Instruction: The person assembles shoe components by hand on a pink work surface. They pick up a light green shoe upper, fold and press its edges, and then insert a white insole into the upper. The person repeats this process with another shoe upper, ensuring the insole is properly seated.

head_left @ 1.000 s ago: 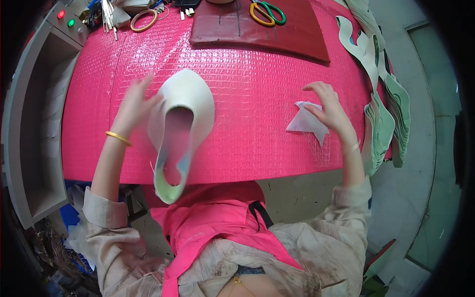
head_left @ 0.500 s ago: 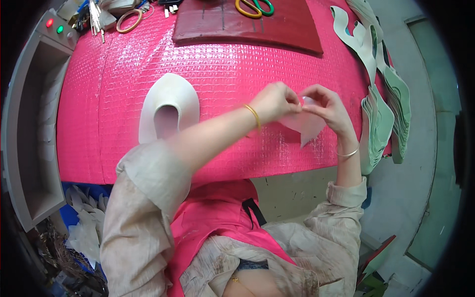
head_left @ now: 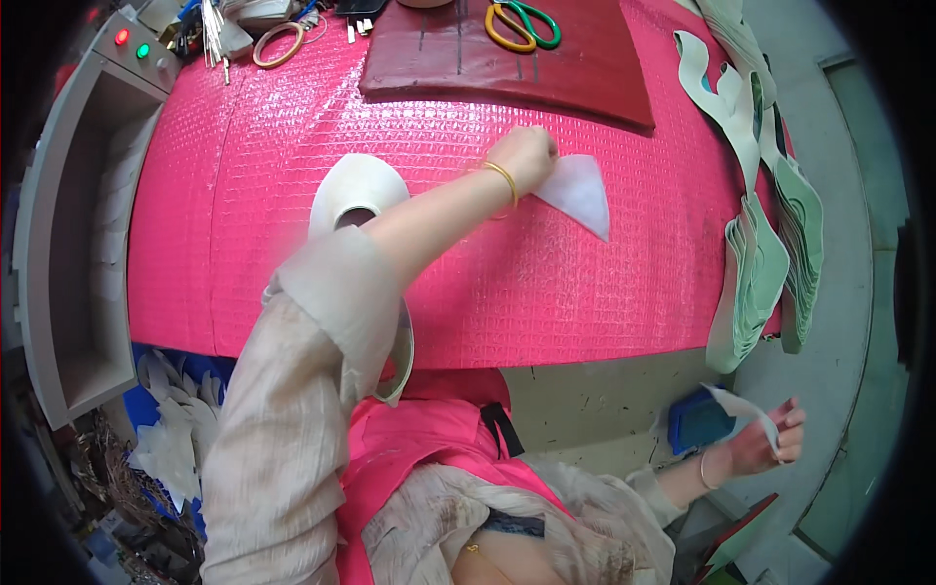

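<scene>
My left hand (head_left: pixel 524 157) is over the middle of the pink table, its fingers closed on a thin white triangular sheet (head_left: pixel 582 198) that hangs to the right of them. Out past the table's right front edge, my right hand (head_left: pixel 762 445) holds a curled strip of thin whitish film (head_left: pixel 743 409), slightly smeared by motion. Under my left forearm lies a white shoe upper (head_left: pixel 361 183) with a rounded toe and an oval opening. My sleeve hides its middle, and its lower end sticks out over the table's front edge.
A dark red mat (head_left: pixel 585 73) with yellow-and-green-handled scissors (head_left: pixel 517 39) lies at the back. Stacks of pale green cut pieces (head_left: pixel 756 283) hang at the right edge. A grey box with lights (head_left: pixel 58 244) stands left. A blue bin (head_left: pixel 694 421) sits below, right.
My hands have parted. The right moved down and right, off the table, with the film strip; the left moved slightly up, keeping the white triangular sheet.
</scene>
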